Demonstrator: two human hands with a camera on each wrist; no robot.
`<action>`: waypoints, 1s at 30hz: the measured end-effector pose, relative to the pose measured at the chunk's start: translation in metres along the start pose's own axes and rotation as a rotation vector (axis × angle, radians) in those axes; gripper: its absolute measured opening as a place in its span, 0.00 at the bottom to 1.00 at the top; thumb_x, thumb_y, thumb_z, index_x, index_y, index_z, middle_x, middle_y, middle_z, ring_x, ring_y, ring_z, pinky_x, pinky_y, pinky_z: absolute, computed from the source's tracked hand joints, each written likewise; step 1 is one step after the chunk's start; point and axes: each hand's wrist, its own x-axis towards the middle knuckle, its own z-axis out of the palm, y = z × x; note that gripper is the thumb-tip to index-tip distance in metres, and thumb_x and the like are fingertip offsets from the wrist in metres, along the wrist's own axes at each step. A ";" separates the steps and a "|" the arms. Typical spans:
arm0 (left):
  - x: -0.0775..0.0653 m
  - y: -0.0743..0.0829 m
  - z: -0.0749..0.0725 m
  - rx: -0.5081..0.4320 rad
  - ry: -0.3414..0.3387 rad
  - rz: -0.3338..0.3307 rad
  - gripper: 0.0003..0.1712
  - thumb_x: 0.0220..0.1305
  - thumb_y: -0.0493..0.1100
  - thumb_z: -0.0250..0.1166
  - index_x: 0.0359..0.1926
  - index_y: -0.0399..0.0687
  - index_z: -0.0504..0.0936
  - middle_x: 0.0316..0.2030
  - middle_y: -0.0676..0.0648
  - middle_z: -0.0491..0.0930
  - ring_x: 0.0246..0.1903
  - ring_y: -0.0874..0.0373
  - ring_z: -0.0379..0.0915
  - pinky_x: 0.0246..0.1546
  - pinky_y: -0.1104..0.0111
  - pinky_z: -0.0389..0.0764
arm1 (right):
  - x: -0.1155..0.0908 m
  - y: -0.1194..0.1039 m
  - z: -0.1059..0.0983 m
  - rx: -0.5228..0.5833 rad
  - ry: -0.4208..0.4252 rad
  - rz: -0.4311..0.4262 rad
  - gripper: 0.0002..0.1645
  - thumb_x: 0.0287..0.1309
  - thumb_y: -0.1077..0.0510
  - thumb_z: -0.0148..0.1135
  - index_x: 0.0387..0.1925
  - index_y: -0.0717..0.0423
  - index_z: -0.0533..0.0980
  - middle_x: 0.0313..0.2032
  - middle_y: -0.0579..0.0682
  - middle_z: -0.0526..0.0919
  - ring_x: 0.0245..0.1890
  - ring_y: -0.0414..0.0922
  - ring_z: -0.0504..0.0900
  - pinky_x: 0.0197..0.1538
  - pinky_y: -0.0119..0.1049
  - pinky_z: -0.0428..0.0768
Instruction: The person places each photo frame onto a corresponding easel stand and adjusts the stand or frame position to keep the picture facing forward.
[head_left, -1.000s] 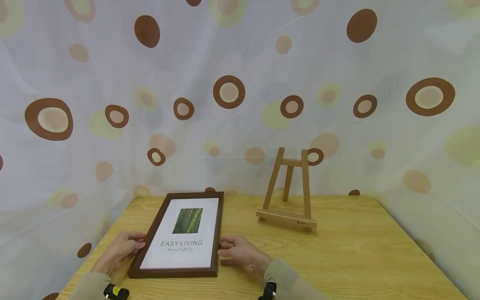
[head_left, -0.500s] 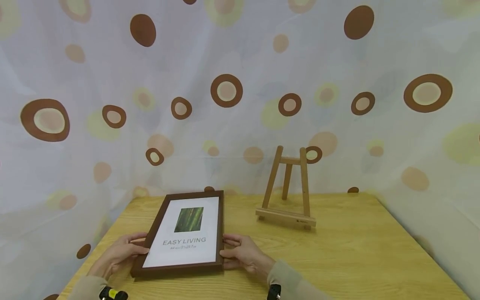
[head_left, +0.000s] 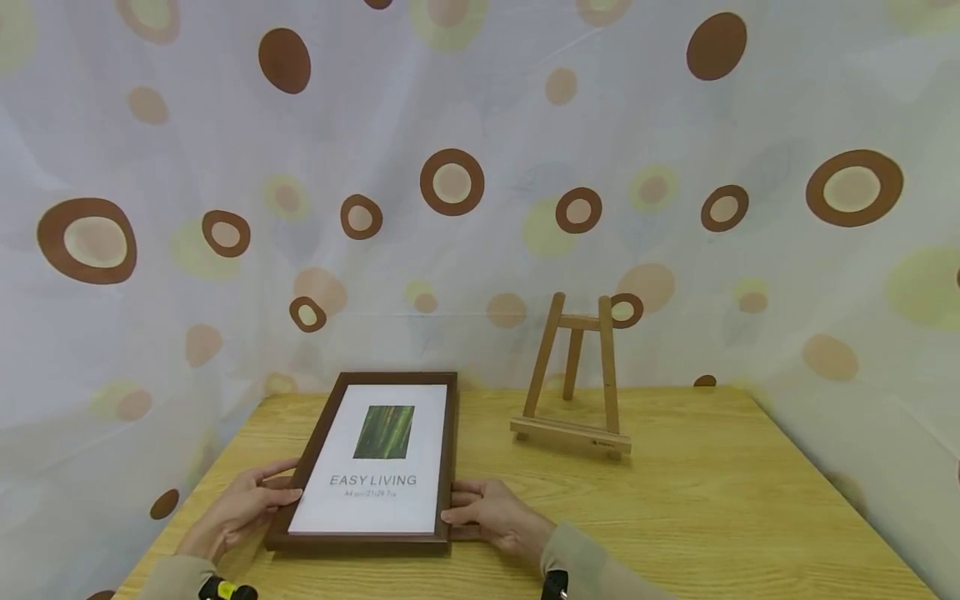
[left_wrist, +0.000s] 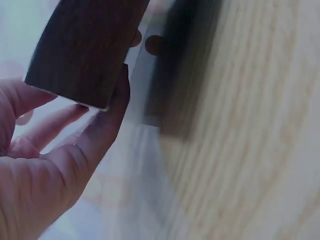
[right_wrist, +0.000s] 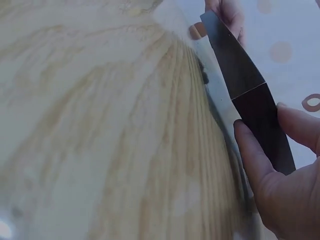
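Note:
A dark brown picture frame with a white "EASY LIVING" insert and a green picture is held between two hands at the table's left side. My left hand grips its left edge near the lower corner, thumb on the front and fingers beneath. At the opposite edge, my right hand pinches the frame the same way. In the right wrist view, the frame's edge sits between thumb and fingers, raised off the table. The left wrist view shows the left hand under the frame's corner.
A small wooden easel stands right of the frame, toward the back of the wooden table. Behind it hangs a pale curtain with brown and yellow dots, which also runs along both sides.
Both hands have taken a firmer hold of the picture frame and lifted it off the table. It has shifted slightly to the right. The easel has stayed put.

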 end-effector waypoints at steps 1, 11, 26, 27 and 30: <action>0.000 0.001 0.000 -0.001 0.008 0.008 0.48 0.64 0.32 0.63 0.74 0.26 0.41 0.57 0.38 0.77 0.47 0.53 0.81 0.47 0.58 0.84 | 0.000 -0.001 0.000 0.002 0.002 -0.004 0.38 0.55 0.78 0.60 0.67 0.79 0.58 0.59 0.72 0.74 0.50 0.57 0.83 0.52 0.49 0.83; 0.002 0.012 0.011 0.035 0.103 0.068 0.48 0.64 0.36 0.66 0.76 0.36 0.48 0.68 0.29 0.64 0.50 0.57 0.80 0.47 0.59 0.84 | -0.003 -0.007 -0.009 -0.008 0.047 -0.067 0.45 0.53 0.79 0.61 0.71 0.74 0.53 0.67 0.71 0.64 0.52 0.60 0.82 0.50 0.52 0.83; 0.009 0.002 0.016 0.031 -0.192 0.149 0.59 0.61 0.28 0.64 0.78 0.54 0.33 0.77 0.37 0.24 0.74 0.34 0.25 0.57 0.68 0.77 | -0.010 -0.014 -0.030 -0.121 0.057 -0.192 0.45 0.53 0.77 0.62 0.70 0.76 0.53 0.67 0.74 0.61 0.61 0.63 0.74 0.55 0.43 0.81; 0.010 0.002 0.017 0.036 -0.220 0.164 0.59 0.62 0.28 0.63 0.78 0.55 0.32 0.76 0.37 0.22 0.73 0.31 0.24 0.57 0.69 0.76 | -0.010 -0.016 -0.032 -0.125 0.061 -0.192 0.45 0.53 0.77 0.62 0.70 0.76 0.53 0.68 0.74 0.61 0.61 0.63 0.74 0.55 0.43 0.82; 0.015 0.005 0.020 0.030 -0.263 0.213 0.58 0.63 0.28 0.61 0.78 0.57 0.31 0.75 0.34 0.21 0.73 0.31 0.36 0.59 0.68 0.75 | -0.010 -0.021 -0.038 -0.134 0.064 -0.201 0.46 0.53 0.77 0.62 0.71 0.75 0.53 0.68 0.73 0.61 0.62 0.63 0.73 0.54 0.43 0.82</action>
